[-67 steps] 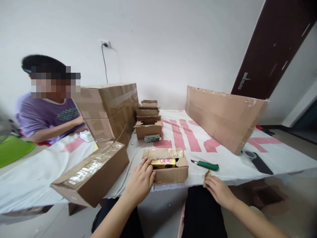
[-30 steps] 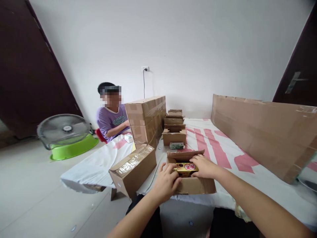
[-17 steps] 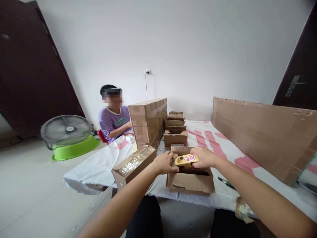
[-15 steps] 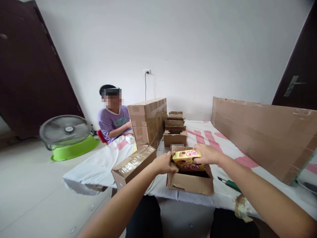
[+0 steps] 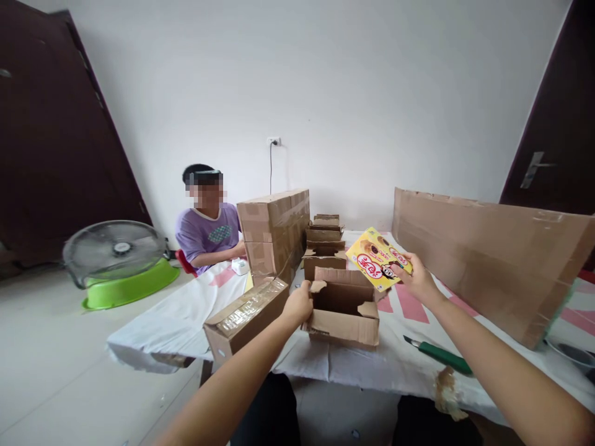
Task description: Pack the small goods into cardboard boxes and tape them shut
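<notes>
My right hand grips a yellow snack box by its right end. The snack box is tilted and held above the table, to the right of an open cardboard box. My left hand is closed on the left edge of that cardboard box, whose flaps stand apart and whose dark inside shows. Just left of this hand lies a taped cardboard box. A green utility knife rests on the cloth below my right forearm, its blade out.
Several open cardboard boxes stand in a row behind. Stacked cartons rise at the left, a long cardboard panel at the right. Crumpled tape hangs at the table's front edge. A person sits across; a fan stands left.
My right hand has lifted the yellow snack box out of the cardboard box and moved it up and right. My left hand still holds the cardboard box's left side.
</notes>
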`<state>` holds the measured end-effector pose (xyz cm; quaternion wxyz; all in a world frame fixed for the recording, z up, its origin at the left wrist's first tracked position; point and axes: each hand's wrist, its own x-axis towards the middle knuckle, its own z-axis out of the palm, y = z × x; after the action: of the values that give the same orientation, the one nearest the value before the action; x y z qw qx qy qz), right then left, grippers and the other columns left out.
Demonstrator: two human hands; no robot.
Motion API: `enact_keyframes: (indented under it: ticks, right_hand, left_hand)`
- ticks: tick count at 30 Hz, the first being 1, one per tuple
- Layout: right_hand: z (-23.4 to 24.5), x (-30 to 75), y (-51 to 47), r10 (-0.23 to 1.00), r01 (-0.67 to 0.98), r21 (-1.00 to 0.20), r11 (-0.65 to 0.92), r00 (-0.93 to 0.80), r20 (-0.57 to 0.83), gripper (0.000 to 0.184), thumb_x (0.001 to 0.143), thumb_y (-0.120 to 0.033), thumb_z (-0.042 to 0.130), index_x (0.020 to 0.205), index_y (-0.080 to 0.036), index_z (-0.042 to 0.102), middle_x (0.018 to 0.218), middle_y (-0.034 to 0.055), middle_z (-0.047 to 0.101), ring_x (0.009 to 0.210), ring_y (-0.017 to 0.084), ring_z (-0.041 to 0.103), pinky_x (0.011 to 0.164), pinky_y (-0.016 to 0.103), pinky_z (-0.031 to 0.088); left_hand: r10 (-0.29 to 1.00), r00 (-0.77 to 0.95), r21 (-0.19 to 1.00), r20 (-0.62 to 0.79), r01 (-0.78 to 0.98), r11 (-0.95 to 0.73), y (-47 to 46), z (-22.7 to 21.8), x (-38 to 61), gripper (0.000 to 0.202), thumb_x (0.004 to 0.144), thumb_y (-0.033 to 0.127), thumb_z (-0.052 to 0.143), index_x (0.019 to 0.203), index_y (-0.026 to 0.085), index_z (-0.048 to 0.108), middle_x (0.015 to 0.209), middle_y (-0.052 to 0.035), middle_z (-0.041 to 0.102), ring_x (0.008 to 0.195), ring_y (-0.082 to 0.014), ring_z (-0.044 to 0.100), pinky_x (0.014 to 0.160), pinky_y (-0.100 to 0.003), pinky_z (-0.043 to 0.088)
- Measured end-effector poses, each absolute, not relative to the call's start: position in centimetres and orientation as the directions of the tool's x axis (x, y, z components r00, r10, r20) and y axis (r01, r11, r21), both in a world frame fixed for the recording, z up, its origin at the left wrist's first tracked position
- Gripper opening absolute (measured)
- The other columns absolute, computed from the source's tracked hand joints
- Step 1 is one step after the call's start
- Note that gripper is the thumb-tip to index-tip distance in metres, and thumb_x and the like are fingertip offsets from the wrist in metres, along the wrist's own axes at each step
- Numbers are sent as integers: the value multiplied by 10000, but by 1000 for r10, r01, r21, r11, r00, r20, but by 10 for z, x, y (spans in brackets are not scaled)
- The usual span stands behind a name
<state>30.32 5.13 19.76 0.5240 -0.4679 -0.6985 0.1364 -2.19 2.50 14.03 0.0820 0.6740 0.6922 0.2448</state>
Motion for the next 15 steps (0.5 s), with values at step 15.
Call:
enact_keyframes:
  ticks: [15]
  right_hand:
    - [206, 271, 52, 784, 321, -724, 611, -113, 611, 561, 722, -473, 664, 1185, -222, 471, 1181, 91, 590, 1037, 235, 589, 864, 394, 500]
  left_hand:
    - [870, 59, 696, 489, 574, -430, 48, 190, 5, 757, 724, 390, 707, 1348, 187, 329, 1384, -130, 451, 1240, -239, 469, 1017, -364, 398]
